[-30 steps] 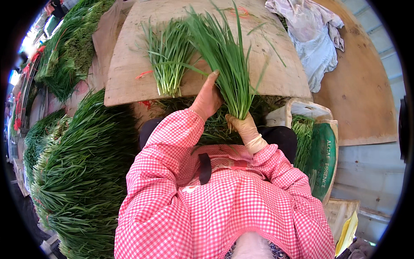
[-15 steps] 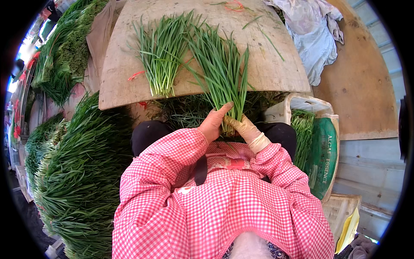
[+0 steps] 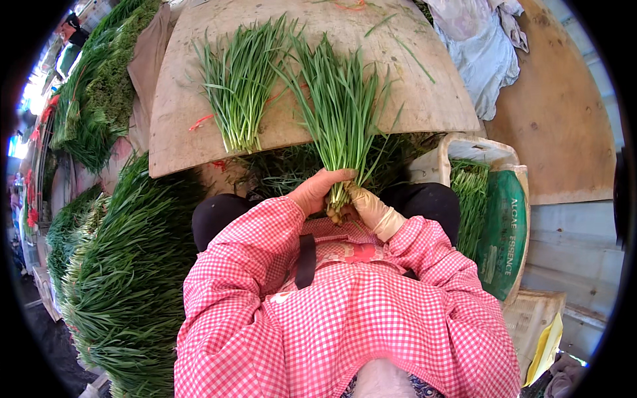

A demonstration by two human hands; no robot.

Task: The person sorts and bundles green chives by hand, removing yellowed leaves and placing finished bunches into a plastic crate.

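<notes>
Chives [image 3: 338, 113] gripped at roots by both hands, left hand [image 3: 317, 191], right hand [image 3: 369, 207] | step: bunch being gathered | next: firm, even hold judged needed above worktop [image 3: 424, 93]

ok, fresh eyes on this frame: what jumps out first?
Front and centre, the left hand and the gloved right hand grip a bunch of green chives at its root end, leaves fanning over the wooden board. A second bunch lies on the board's left, and a big heap of chives fills the person's left side.
</notes>
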